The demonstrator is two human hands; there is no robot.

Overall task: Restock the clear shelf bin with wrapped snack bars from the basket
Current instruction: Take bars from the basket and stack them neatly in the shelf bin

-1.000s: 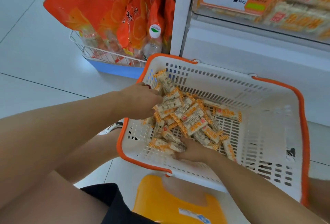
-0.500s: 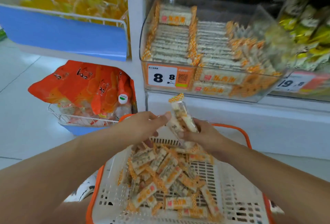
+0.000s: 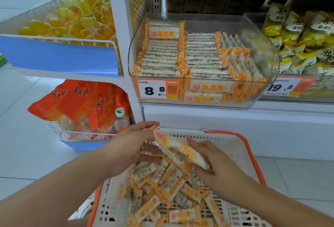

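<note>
Orange price label (image 3: 159,89) "8.8" on clear bin (image 3: 260,58) of bars (image 3: 162,56).

Far left of me, yellow sweets (image 3: 72,19) fill a wire shelf; orange bags (image 3: 81,102) below; yellow packets (image 3: 303,42) far right.

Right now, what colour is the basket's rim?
Orange, on the white plastic basket's rim, clearest in the head view.
</note>
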